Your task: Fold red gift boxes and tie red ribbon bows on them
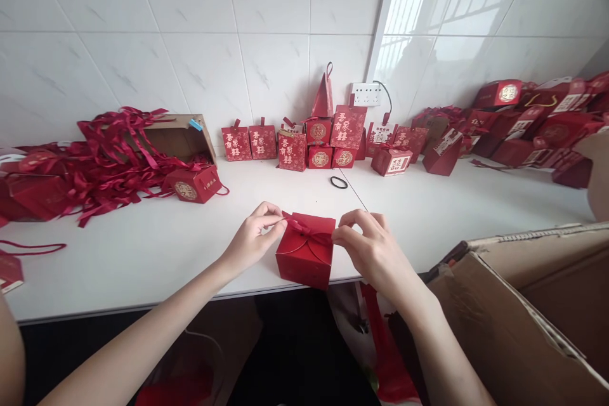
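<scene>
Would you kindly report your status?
Left hand, right hand: pinching opposite sides of glossy red ribbon bow. Red cardboard box underneath, on white table. Brown cardboard carton beside right forearm.

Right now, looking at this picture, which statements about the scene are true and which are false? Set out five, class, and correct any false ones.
1. The left hand and the right hand both touch a ribbon. True.
2. The ribbon lies apart from any box. False: it is tied across the top of a red box.
3. A black ring lies on the white table. True.
4. The black ring is nearer the person than the red box. False: it lies beyond the red box.
5. Loose ribbons are heaped at the left. True.
</scene>
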Motion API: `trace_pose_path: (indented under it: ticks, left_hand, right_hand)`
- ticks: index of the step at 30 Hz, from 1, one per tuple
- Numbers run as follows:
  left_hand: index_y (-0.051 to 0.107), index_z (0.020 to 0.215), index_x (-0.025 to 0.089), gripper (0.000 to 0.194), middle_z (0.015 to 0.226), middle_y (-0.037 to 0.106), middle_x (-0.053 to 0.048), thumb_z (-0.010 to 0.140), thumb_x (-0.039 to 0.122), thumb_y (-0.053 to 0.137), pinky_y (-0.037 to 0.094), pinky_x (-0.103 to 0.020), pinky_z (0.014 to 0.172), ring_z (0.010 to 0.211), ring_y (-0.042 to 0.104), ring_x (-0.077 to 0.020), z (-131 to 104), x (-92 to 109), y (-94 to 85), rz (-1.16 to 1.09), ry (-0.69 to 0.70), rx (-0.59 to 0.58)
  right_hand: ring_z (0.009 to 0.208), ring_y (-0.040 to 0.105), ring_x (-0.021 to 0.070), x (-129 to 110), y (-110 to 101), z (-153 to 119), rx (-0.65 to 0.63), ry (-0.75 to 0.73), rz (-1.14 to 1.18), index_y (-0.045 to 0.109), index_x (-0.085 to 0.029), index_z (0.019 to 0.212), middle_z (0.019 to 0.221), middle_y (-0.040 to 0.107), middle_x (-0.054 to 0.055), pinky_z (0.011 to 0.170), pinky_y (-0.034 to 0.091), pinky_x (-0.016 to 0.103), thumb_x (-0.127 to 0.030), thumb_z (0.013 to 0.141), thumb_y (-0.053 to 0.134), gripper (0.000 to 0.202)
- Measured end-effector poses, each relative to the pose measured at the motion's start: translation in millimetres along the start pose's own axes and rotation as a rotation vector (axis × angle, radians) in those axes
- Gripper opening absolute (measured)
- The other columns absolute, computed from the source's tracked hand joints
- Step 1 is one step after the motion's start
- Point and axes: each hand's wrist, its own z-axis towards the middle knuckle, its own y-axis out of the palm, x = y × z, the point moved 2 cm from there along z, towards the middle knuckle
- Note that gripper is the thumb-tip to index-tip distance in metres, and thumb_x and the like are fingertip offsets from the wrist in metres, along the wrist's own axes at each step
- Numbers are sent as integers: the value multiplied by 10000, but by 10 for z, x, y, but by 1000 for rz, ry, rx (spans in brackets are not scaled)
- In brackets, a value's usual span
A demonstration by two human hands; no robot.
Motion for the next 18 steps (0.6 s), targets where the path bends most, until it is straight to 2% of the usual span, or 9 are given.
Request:
trace_pose_path:
  ticks: [2, 4, 8, 10, 12, 15, 18]
  left_hand:
    - [648, 778, 193, 235, 849, 482, -36, 823, 336, 468, 406, -259, 626, 793, 501, -163, -47, 35, 17, -7, 34, 9]
    - [622, 863, 197, 192, 839, 496, -25, 824, 310, 472, 413, -249, 628, 760, 503, -147, -75, 68, 35, -48, 50, 9]
    - [532, 794, 187, 116, 790, 514, 1, 812, 293, 489, 431, -232, 626, 690, 500, -119, -77, 97, 50, -88, 10, -19]
    - [507, 749, 184, 125, 763, 503, 5, 808, 292, 483, 435, -220, 604, 693, 504, -120, -69, 103, 49, -73, -18, -42]
    - [504, 727, 183, 137, 761, 517, -2, 805, 293, 476, 448, -220, 596, 713, 522, -130, -71, 112, 46, -65, -35, -68]
    - [495, 671, 179, 158, 912, 595, -52, 782, 291, 490, 488, -254, 662, 864, 566, -185, -93, 124, 41, -89, -39, -99]
    - [459, 629, 183, 167, 1147, 586, -93, 758, 277, 507, 497, -293, 744, 1057, 539, -249, -121, 111, 35, -119, -55, -137]
  right_hand:
    - [721, 499, 152, -19, -8, -6, 2, 2, 30, 567, -196, 845, 891, 561, 60, 755, 371, 328, -161, 919, 412, 175]
    - [676, 515, 153, -41, -15, 0, 9, 98, 104, 537, -193, 859, 811, 581, 49, 712, 381, 311, -253, 928, 415, 153]
    - [452, 395, 135, -109, -7, 10, -87, 400, 268, 408, -220, 648, 510, 470, -17, 529, 328, 268, -435, 936, 315, 372]
    - [405, 327, 127, -167, 12, 13, -167, 500, 353, 321, -225, 563, 454, 413, -21, 463, 270, 261, -501, 928, 255, 462]
    - [400, 307, 122, -223, 37, 21, -207, 567, 423, 293, -225, 535, 441, 396, -21, 435, 242, 257, -553, 902, 282, 492]
    - [421, 333, 118, -268, 87, 50, -188, 620, 486, 329, -226, 539, 447, 399, -29, 439, 261, 249, -556, 860, 391, 464]
    - [448, 355, 113, -243, 153, 82, -162, 641, 578, 351, -219, 549, 476, 412, -33, 451, 269, 242, -470, 854, 423, 401]
